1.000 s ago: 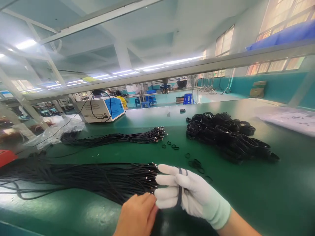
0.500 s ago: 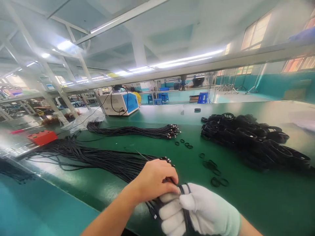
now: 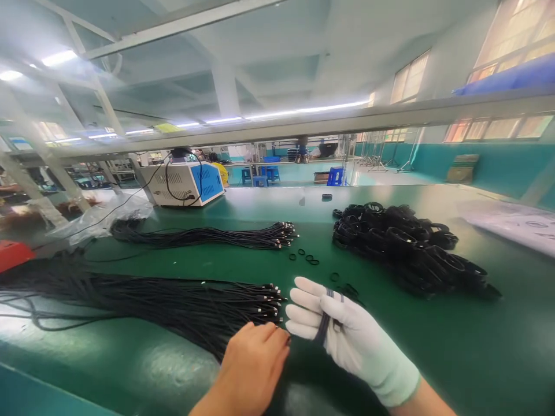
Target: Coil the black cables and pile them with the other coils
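My right hand (image 3: pixel 351 335), in a white glove, has its palm turned up and its fingers stretched out to the left. Its thumb pins a coiled black cable (image 3: pixel 323 326) across the fingers. To its left is my bare left hand (image 3: pixel 255 361), seen from the back with its fingers curled down. A small dark bit shows at its fingertips, but what it grips is hidden. Beside and beyond this hand lies a long bundle of black cables (image 3: pixel 173 300), metal-tipped plugs pointing right. A second cable bundle (image 3: pixel 208 236) lies farther back.
A heap of coiled black cables (image 3: pixel 390 237) covers the right side of the green table (image 3: pixel 437 346). Several small black rings (image 3: pixel 310 258) lie mid-table. A white-and-blue machine (image 3: pixel 186 182) stands at back left, a red box (image 3: pixel 15 254) at far left, plastic sheeting (image 3: pixel 511 222) at right.
My hands have moved apart; the left has come off the cable in the glove and moved down and left. The gloved fingers have straightened out. The view has turned right.
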Demonstrator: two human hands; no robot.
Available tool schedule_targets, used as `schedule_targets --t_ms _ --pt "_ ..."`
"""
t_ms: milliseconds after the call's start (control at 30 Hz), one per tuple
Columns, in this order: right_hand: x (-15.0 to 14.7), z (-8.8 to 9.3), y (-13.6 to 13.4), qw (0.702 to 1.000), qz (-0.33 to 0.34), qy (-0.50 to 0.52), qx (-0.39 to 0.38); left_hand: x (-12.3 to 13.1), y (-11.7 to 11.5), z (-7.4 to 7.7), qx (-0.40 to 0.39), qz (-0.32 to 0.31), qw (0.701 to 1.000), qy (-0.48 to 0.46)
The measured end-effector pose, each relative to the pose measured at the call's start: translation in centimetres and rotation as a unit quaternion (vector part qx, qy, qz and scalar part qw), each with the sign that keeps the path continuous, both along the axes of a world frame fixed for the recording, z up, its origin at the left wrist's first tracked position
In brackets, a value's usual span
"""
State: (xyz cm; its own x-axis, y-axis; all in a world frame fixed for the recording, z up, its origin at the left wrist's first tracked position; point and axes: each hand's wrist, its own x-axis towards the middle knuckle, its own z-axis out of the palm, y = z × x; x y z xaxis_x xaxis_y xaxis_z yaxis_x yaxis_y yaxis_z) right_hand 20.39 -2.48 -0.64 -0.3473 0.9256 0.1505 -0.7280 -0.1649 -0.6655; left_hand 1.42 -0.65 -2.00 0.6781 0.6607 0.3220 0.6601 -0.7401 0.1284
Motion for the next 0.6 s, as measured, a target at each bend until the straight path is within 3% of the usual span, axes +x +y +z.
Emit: schedule_targets --t_ms 100,167,233,333,400,467,533,600 --pt "-0.2 -0.6 0.0 0.999 -0.032 -0.014 -0.039 1.6 -2.0 -0.5 0.069 -0.029 0.997 -0.017" --pt "-0.6 -0.9 -0.4 0.996 -0.029 -0.053 -0.064 1.9 -2.4 -0.1 0.108 -0.042 0.993 -0.024" --pt "-1.1 -1.0 -1.0 0.993 0.018 -0.094 -0.069 1.4 -2.4 1.2 0.132 -0.054 0.990 -0.015" --pt "-1.9 -1.1 -2.0 0.982 0.150 -0.106 -0.038 -0.3 -2.1 4.1 0.116 -0.072 0.990 0.027" --pt "-2.6 -1.3 -2.5 0.970 0.226 -0.082 -0.039 -1.4 -1.8 5.6 0.049 -0.082 0.995 0.031" --pt "-3.3 -1.8 -2.8 0.956 0.282 -0.037 -0.066 -1.9 -1.3 6.0 -0.067 -0.088 0.994 -0.009" --pt "-4.0 -2.3 -3.0 0.937 0.332 0.016 -0.107 -2.1 -0.7 5.2 -0.217 -0.085 0.969 -0.082" --pt "-4.5 -2.6 -3.0 0.919 0.364 0.066 -0.140 -1.9 -0.1 3.8 -0.345 -0.063 0.921 -0.168"
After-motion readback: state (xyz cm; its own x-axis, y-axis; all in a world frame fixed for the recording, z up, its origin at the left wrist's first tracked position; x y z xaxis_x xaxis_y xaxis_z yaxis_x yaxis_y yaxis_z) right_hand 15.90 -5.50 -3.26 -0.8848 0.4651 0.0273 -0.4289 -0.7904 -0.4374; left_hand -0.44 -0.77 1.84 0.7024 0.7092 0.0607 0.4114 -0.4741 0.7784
